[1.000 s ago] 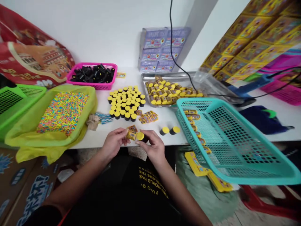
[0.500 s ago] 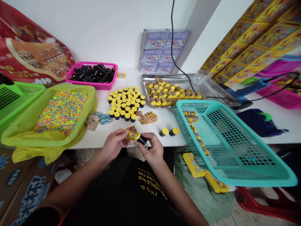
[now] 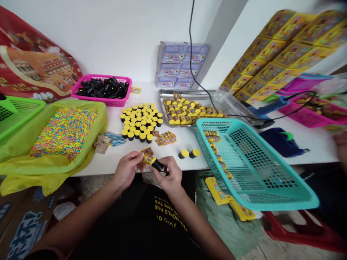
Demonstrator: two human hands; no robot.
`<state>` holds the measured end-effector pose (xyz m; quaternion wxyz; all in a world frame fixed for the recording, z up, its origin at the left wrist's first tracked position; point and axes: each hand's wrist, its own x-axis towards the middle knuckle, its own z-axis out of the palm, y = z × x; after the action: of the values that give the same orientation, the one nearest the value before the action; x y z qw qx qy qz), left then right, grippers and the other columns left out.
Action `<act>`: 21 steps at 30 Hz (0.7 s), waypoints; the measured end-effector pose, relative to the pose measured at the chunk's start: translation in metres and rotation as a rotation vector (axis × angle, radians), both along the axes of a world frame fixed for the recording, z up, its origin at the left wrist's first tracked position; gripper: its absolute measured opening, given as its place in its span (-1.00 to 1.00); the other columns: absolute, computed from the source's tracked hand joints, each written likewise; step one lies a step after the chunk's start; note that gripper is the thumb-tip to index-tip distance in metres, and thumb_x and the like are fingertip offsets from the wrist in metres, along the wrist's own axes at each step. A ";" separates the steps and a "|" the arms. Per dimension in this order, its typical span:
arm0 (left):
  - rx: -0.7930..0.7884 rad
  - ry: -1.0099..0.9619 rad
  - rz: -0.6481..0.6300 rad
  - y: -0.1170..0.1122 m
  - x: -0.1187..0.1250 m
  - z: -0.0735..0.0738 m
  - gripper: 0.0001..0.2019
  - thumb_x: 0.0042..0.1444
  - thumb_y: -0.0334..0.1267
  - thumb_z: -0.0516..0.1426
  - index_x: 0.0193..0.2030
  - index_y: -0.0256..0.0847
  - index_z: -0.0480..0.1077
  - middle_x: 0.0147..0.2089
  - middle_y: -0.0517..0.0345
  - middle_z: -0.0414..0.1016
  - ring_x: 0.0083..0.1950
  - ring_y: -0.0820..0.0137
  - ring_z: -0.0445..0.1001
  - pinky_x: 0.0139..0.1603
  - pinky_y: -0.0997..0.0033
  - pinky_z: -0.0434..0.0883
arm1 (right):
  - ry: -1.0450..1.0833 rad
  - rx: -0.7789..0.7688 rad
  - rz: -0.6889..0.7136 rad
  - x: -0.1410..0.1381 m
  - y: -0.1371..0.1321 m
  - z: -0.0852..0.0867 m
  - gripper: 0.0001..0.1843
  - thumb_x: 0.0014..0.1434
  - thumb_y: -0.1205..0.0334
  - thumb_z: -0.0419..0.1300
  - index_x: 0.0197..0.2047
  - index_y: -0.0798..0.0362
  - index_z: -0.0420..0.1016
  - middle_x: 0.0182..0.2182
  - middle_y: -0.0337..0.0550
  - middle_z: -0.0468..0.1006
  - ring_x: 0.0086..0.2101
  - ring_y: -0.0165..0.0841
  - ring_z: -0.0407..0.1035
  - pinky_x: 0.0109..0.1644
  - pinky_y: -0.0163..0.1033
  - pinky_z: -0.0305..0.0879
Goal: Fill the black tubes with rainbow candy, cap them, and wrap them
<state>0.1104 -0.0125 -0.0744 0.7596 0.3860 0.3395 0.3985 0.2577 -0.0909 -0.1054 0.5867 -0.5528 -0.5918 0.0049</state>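
My right hand [image 3: 171,176] is closed around a small black canister [image 3: 157,165], tilted over the table's front edge. My left hand [image 3: 127,167] pinches printed yellow labels [image 3: 148,154], which meet the canister's upper end; whether one is wrapped fully round it I cannot tell. Just beyond my hands, a fan of similar labels [image 3: 166,138] lies on the white table [image 3: 108,163]. Two yellow-capped canisters [image 3: 183,154] stand to the right of my hands. A dense group of yellow-capped black canisters [image 3: 141,121] stands farther back.
A teal basket [image 3: 260,180] with a row of labelled canisters juts past the table edge. Behind it sits a metal tray [image 3: 162,94] of labelled canisters. At left are a yellow-lined candy bin [image 3: 16,159] and a pink basket [image 3: 101,101]. Another person's arm [image 3: 342,144] shows at right.
The whole view has shifted, so most things sit farther left in the picture. Both hands keep hold, and the labels look more upright and spread against the canister. Another person's arm appears at right.
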 end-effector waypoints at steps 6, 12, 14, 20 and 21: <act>0.017 0.033 -0.002 0.003 -0.003 -0.005 -0.74 -0.08 -0.14 0.38 -0.37 -0.32 0.56 -0.41 0.08 0.55 -0.44 0.46 0.45 -0.52 0.54 0.33 | 0.063 -0.004 0.052 -0.001 0.002 0.008 -0.79 0.07 0.29 0.35 -0.21 0.00 0.44 -0.41 -0.21 0.42 -0.46 -0.39 0.33 -0.47 -0.28 0.31; 0.003 0.027 0.012 0.003 -0.001 -0.004 -0.74 -0.14 -0.15 0.41 -0.41 -0.31 0.57 -0.39 0.08 0.55 -0.42 0.47 0.43 -0.51 0.54 0.35 | 0.183 -0.013 0.126 0.002 0.003 0.003 -0.76 0.03 0.33 0.35 -0.21 -0.01 0.45 -0.36 -0.21 0.42 -0.47 -0.42 0.30 -0.48 -0.29 0.29; 0.009 0.031 0.024 0.001 0.000 -0.003 -0.73 -0.14 -0.14 0.41 -0.41 -0.31 0.57 -0.38 0.07 0.55 -0.40 0.46 0.42 -0.50 0.54 0.36 | 0.234 -0.029 0.141 0.004 0.002 0.000 -0.76 0.03 0.32 0.36 -0.21 -0.01 0.46 -0.36 -0.22 0.41 -0.47 -0.42 0.30 -0.47 -0.28 0.30; 0.023 0.024 0.044 -0.001 0.001 -0.004 -0.74 -0.13 -0.15 0.40 -0.40 -0.31 0.58 -0.33 0.05 0.55 -0.36 0.44 0.42 -0.47 0.51 0.40 | 0.316 -0.036 0.177 0.006 0.004 -0.006 -0.76 0.03 0.36 0.37 -0.22 -0.02 0.48 -0.32 -0.19 0.43 -0.36 -0.36 0.37 -0.36 -0.24 0.34; 0.018 0.017 0.037 -0.001 0.001 -0.005 -0.75 -0.13 -0.15 0.40 -0.40 -0.31 0.57 -0.32 0.05 0.56 -0.34 0.43 0.43 -0.44 0.50 0.42 | 0.316 -0.034 0.182 0.006 0.005 -0.006 -0.76 0.03 0.36 0.37 -0.22 -0.02 0.48 -0.32 -0.19 0.43 -0.35 -0.36 0.37 -0.35 -0.24 0.34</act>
<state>0.1117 -0.0139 -0.0791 0.7457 0.3899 0.3495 0.4121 0.2633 -0.0859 -0.1110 0.6600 -0.4991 -0.5398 0.1548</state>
